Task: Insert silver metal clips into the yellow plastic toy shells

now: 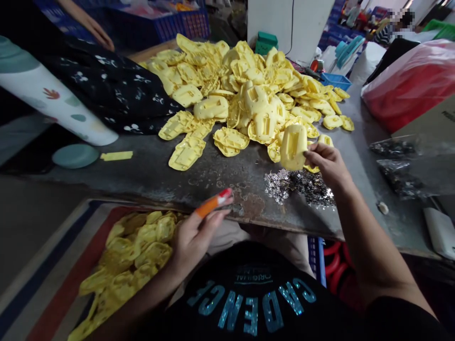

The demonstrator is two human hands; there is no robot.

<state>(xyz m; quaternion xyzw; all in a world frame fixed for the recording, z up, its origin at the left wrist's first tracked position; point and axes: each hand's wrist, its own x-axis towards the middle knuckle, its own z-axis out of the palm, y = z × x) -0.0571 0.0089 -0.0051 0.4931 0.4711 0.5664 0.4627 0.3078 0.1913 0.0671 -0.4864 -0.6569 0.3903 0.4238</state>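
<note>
In the head view, the right hand, right of centre, pinches a yellow plastic piece by its right edge, holding it upright in front of the large pile of yellow pieces at upper centre. Small metal parts lie on the grey table just below that piece. The left hand, at lower centre near the table's front edge, has orange and red wrapping on a finger; whether it grips anything, I cannot tell. More yellow pieces fill the lower left.
</note>
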